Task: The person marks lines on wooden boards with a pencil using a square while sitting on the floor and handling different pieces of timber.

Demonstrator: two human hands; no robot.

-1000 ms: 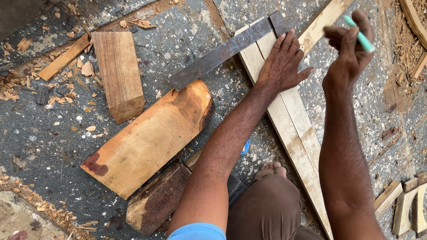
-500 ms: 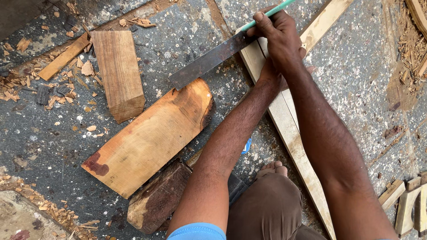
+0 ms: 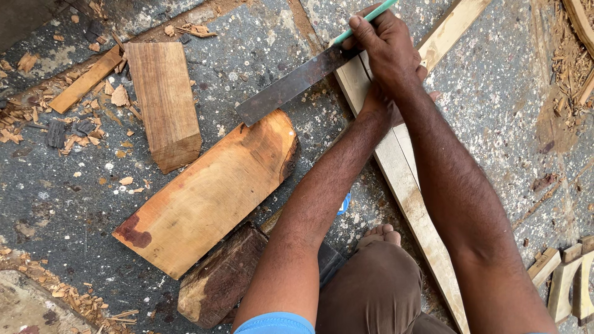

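My right hand [image 3: 387, 46] grips a green pencil [image 3: 365, 20] with its tip at the edge of a dark metal try square [image 3: 291, 83] that lies across pale wooden strips [image 3: 411, 198]. My left hand [image 3: 390, 105] lies mostly hidden under my right wrist, pressing flat on the strips beside the square; only a thumb tip and knuckles show. My arms cross over the strips.
A wide reddish plank [image 3: 210, 192] lies left of my arm, a shorter brown block [image 3: 164, 102] behind it, and a dark chunk [image 3: 223, 278] near my knee. Wood chips litter the speckled floor [image 3: 74, 179]. My bare toes [image 3: 380, 234] rest by the strips. Small wooden pieces [image 3: 566, 281] sit at the right.
My right hand swung from the upper right over my left hand and set the pencil against the square's edge. My left hand stayed pressed on the strips.
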